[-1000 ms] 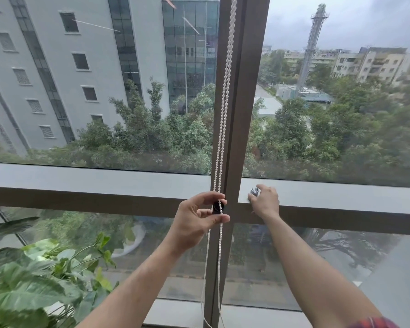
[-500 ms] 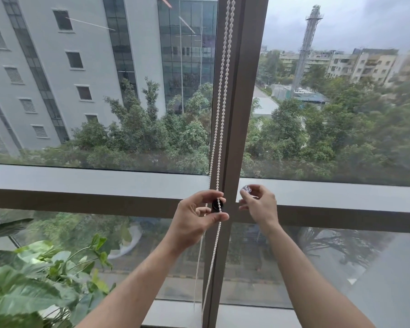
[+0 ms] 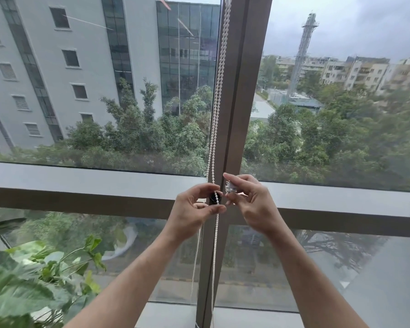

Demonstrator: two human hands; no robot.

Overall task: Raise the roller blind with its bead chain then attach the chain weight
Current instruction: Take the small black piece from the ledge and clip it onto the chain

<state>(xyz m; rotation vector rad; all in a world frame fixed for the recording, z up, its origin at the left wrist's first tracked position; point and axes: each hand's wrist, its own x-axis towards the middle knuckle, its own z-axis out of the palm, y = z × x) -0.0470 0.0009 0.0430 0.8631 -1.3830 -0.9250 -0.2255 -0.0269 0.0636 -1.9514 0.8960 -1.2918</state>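
A white bead chain (image 3: pixel 219 91) hangs in two strands along the brown window mullion (image 3: pixel 242 91). My left hand (image 3: pixel 194 209) pinches the chain together with a small black round piece (image 3: pixel 215 198) at the level of the horizontal frame bar. My right hand (image 3: pixel 251 202) holds a small clear plastic piece (image 3: pixel 230 187) between thumb and fingertips, just right of the chain and almost touching the black piece. The blind itself is out of view above.
A leafy green plant (image 3: pixel 29 280) stands at the lower left. The horizontal frame bar (image 3: pixel 81 197) crosses behind both hands. Below them the chain strands (image 3: pixel 214 268) hang down along the mullion. Buildings and trees lie beyond the glass.
My right hand has lifted off the frame bar and come left with the clear piece, close to the chain. My left hand has kept its pinch on the chain and black piece.
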